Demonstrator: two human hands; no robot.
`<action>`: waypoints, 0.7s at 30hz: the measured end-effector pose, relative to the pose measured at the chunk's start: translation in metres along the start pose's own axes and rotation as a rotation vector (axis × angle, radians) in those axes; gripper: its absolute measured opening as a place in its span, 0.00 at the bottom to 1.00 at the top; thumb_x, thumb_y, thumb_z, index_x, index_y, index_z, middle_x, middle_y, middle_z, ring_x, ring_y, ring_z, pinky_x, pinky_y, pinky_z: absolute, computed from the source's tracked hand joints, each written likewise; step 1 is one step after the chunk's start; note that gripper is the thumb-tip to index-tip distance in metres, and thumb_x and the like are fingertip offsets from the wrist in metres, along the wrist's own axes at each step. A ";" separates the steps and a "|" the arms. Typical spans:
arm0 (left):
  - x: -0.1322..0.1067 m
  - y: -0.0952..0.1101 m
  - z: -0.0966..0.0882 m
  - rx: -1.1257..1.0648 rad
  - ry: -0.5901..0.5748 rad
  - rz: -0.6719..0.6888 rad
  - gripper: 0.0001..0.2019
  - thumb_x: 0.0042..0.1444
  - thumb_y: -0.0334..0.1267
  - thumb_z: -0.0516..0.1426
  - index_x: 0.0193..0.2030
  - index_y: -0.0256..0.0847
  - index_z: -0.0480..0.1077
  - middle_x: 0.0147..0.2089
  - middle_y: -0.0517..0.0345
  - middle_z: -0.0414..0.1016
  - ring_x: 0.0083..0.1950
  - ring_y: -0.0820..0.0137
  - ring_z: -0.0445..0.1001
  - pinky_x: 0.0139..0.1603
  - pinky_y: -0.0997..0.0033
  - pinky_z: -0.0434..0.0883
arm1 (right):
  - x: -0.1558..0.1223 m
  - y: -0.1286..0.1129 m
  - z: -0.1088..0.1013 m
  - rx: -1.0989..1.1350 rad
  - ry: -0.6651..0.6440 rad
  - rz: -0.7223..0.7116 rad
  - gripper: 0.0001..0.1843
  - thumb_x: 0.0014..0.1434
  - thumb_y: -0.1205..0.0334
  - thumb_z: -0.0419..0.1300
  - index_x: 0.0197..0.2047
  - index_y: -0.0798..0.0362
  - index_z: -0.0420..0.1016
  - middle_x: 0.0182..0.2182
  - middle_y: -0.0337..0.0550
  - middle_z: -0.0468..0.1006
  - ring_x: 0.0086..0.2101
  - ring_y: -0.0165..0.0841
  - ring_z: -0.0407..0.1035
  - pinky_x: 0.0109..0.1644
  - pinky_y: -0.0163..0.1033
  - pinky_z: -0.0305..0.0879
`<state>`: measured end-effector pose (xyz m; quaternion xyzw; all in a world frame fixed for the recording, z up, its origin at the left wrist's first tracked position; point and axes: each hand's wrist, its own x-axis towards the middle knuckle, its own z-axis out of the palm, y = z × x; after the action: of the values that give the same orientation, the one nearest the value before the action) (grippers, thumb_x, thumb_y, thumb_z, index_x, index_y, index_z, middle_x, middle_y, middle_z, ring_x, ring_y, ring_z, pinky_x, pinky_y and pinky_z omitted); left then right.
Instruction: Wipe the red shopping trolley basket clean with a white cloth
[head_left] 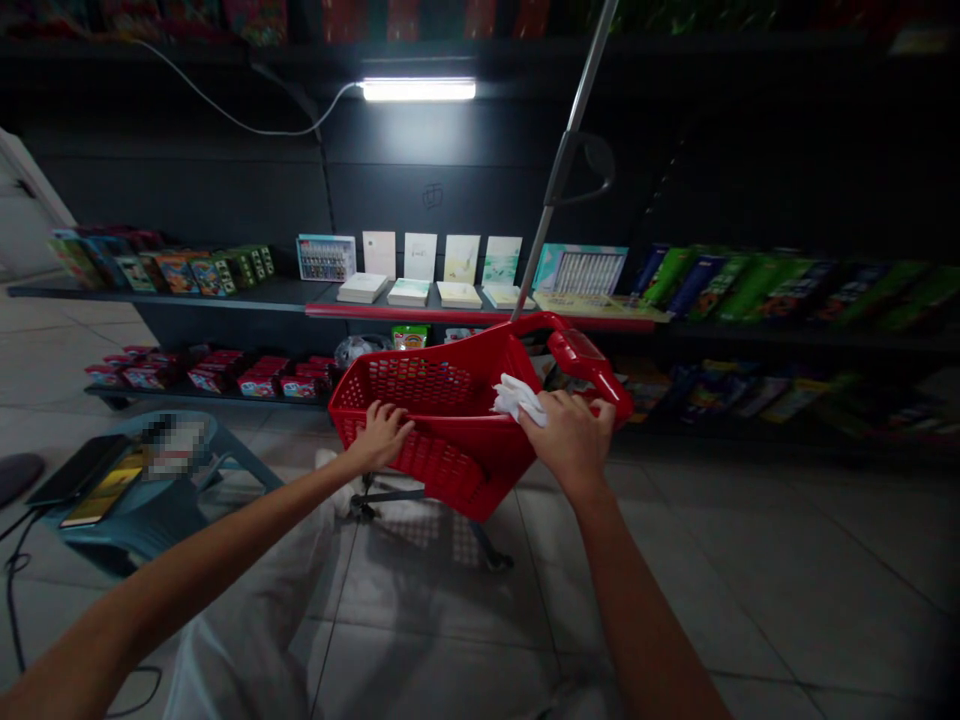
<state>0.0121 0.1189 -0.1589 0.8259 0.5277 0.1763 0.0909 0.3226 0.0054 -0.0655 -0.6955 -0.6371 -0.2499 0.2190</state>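
Note:
A red plastic shopping cart (pixel 480 455) with perforated sides stands on the tiled floor in front of me. My left hand (pixel 382 437) is on its near rim toward the left, with the fingers hooked over the edge. Farther right, my right hand (pixel 574 435) is closed on a crumpled white cloth (pixel 519 398) at the rim, just below the cart's red handle (pixel 589 365). Part of the cloth sticks out past the fingers to the left. From the cart's far side a metal pole (pixel 574 110) rises at a slant.
Behind the cart runs a dark shelf unit with books (pixel 418 258), green and blue snack bags (pixel 720 285) and red packs (pixel 262 378). A lit tube lamp (pixel 418 90) hangs above. At left, a blue stool (pixel 225 440) bears a phone (pixel 105 488); black cables (pixel 13 565) trail beside it.

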 end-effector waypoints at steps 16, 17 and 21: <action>0.033 0.008 0.002 -0.128 -0.068 -0.009 0.29 0.69 0.64 0.43 0.44 0.41 0.72 0.49 0.49 0.70 0.62 0.55 0.61 0.71 0.54 0.55 | 0.003 0.021 -0.034 0.065 -0.106 -0.082 0.11 0.67 0.55 0.58 0.44 0.53 0.77 0.42 0.50 0.82 0.45 0.43 0.70 0.47 0.44 0.53; 0.036 0.005 0.002 -0.125 -0.067 -0.005 0.28 0.69 0.63 0.43 0.43 0.41 0.71 0.48 0.49 0.70 0.62 0.56 0.61 0.71 0.55 0.56 | 0.002 0.028 -0.038 0.055 -0.083 -0.052 0.11 0.67 0.56 0.58 0.44 0.53 0.77 0.42 0.51 0.82 0.46 0.44 0.70 0.47 0.44 0.53; 0.051 -0.007 -0.001 -0.109 -0.065 -0.004 0.26 0.69 0.60 0.46 0.40 0.40 0.72 0.47 0.50 0.70 0.60 0.57 0.63 0.71 0.54 0.57 | 0.000 0.055 -0.040 0.106 -0.030 0.037 0.11 0.65 0.54 0.58 0.38 0.52 0.76 0.40 0.53 0.82 0.47 0.46 0.70 0.47 0.45 0.58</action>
<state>0.0250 0.1681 -0.1503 0.8240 0.5157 0.1778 0.1530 0.3744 -0.0248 -0.0337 -0.6981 -0.6398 -0.2012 0.2506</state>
